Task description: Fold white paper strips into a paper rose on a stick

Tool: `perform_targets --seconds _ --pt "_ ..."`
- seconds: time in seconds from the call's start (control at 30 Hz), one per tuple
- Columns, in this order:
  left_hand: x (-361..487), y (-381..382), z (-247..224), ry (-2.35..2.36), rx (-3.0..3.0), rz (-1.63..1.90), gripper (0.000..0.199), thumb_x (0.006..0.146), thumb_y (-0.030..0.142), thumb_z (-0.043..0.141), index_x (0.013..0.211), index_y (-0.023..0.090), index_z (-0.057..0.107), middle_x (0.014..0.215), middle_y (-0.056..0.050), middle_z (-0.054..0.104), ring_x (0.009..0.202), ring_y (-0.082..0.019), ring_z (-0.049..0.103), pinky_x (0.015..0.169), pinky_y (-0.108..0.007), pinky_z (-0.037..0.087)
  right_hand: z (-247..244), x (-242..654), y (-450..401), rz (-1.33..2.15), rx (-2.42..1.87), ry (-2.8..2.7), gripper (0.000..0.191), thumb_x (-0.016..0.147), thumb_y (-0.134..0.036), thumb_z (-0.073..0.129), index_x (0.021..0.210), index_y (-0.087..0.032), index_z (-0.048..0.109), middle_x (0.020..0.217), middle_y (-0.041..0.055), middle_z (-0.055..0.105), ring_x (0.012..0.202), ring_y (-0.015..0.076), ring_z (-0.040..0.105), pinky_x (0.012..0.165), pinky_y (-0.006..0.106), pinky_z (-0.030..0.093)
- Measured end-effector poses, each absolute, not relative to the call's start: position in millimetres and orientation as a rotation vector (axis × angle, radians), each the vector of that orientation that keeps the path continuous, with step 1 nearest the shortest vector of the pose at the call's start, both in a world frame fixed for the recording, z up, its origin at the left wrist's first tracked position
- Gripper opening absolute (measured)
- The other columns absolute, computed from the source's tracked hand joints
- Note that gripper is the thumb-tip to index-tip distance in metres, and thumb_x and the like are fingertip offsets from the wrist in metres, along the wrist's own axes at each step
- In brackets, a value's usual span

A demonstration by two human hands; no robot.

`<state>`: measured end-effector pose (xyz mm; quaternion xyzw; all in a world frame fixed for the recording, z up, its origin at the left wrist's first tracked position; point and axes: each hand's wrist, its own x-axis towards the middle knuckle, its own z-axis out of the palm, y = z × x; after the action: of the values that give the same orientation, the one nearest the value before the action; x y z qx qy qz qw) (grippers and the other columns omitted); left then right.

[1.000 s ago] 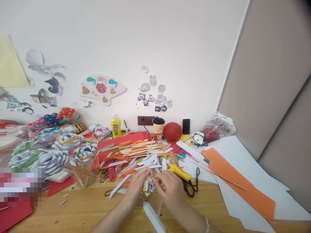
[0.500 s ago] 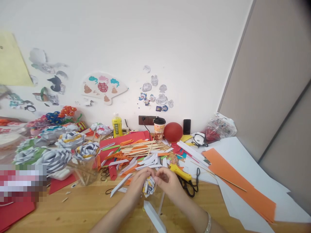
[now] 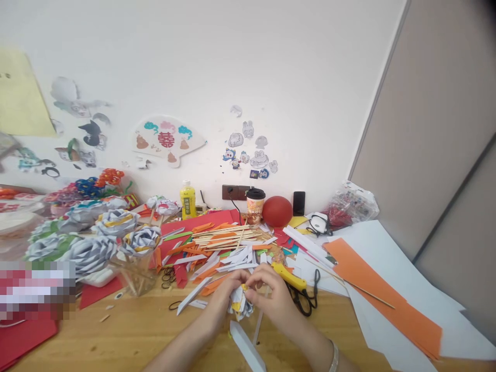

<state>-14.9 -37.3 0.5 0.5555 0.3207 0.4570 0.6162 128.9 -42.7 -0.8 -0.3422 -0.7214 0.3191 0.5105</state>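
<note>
A small paper flower (image 3: 241, 305) of white folded strips with some yellow is held between my two hands above the table's near part. My left hand (image 3: 223, 298) is closed around its left side. From the right, my right hand (image 3: 273, 293) pinches the flower's upper edge with thumb and fingers. Below the flower lies a folded white paper strip (image 3: 248, 347), with a thin pale stick (image 3: 258, 323) beside it. A yellow-handled glue gun (image 3: 289, 276) rests just beyond my right hand. The flower's underside and some fingertips are hidden.
Wooden skewers (image 3: 220, 237) and loose strips lie behind my hands. Large paper roses (image 3: 87, 256) stand in a clear container (image 3: 135, 274) at left. A lidded cup (image 3: 254, 209), yellow bottle (image 3: 188, 201) and red balloon (image 3: 277, 211) line the wall. Orange sheets (image 3: 387, 299) cover white paper at right.
The flower has turned in my hands, showing more of its yellow and white layers. My right fingers have shifted slightly over its top. The view has moved a little.
</note>
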Motion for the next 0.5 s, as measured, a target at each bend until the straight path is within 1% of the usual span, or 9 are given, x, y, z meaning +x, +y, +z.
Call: perform_targets --seconds 0.07,0.13,0.2,0.3,0.37,0.43,0.5 --pt "-15.0 -36.7 1.5 0.75 1.317 1.051 0.01 0.067 0.017 0.04 0.069 0.017 0.051 0.067 0.003 0.048 0.062 -0.013 0.042 0.058 -0.023 0.035 0.2 129.6 -42.9 0.765 -0.844 -1.773 0.007 0.073 -0.026 0.064 0.073 -0.019 0.061 0.078 0.0007 0.051 0.078 0.0152 0.052 0.073 0.027 0.04" --pt "-15.0 -36.5 3.2 0.805 1.344 1.061 0.008 0.067 0.017 0.043 0.069 0.017 0.05 0.068 0.004 0.048 0.065 -0.013 0.043 0.061 -0.023 0.035 0.1 130.4 -41.2 0.84 -0.845 -1.757 0.008 0.072 -0.027 0.064 0.07 -0.019 0.061 0.078 0.0008 0.052 0.076 0.0152 0.052 0.072 0.027 0.041" --pt "-14.9 -36.9 5.3 0.86 1.363 1.08 0.006 0.07 0.023 0.047 0.071 0.018 0.05 0.068 0.004 0.048 0.067 -0.013 0.043 0.061 -0.022 0.034 -0.1 131.3 -38.6 0.948 -0.828 -1.707 0.012 0.072 -0.029 0.063 0.069 -0.018 0.06 0.076 0.0008 0.051 0.073 0.0146 0.052 0.067 0.026 0.041" --pt "-15.0 -37.9 8.3 0.902 1.386 1.108 0.016 0.073 0.033 0.052 0.07 0.018 0.05 0.066 0.004 0.047 0.064 -0.013 0.042 0.059 -0.022 0.033 1.0 132.6 -35.9 1.102 -0.827 -1.614 0.017 0.072 -0.033 0.063 0.067 -0.017 0.058 0.074 0.0003 0.051 0.069 0.0132 0.05 0.063 0.024 0.041" --pt "-15.1 -38.2 9.6 0.895 1.394 1.1 0.019 0.073 0.036 0.052 0.069 0.018 0.049 0.065 0.005 0.045 0.061 -0.012 0.041 0.058 -0.021 0.033 1.6 132.9 -35.7 1.168 -0.845 -1.578 0.021 0.073 -0.035 0.062 0.067 -0.016 0.056 0.072 -0.0003 0.051 0.067 0.0126 0.049 0.062 0.024 0.041" --pt "-15.0 -38.5 10.0 0.887 1.397 1.086 0.019 0.074 0.036 0.052 0.07 0.018 0.049 0.064 0.005 0.044 0.06 -0.012 0.041 0.057 -0.021 0.033 1.1 132.4 -36.4 1.154 -0.855 -1.591 0.022 0.075 -0.037 0.059 0.067 -0.016 0.055 0.07 -0.0007 0.05 0.065 0.0124 0.049 0.06 0.023 0.04" --pt "-14.8 -39.0 9.6 0.894 1.42 1.094 0.019 0.077 0.036 0.048 0.071 0.019 0.049 0.065 0.005 0.044 0.061 -0.012 0.041 0.057 -0.021 0.033 -0.9 131.3 -38.0 0.966 -0.878 -1.666 0.022 0.079 -0.036 0.056 0.068 -0.017 0.053 0.07 -0.0006 0.05 0.065 0.0128 0.049 0.06 0.024 0.04"
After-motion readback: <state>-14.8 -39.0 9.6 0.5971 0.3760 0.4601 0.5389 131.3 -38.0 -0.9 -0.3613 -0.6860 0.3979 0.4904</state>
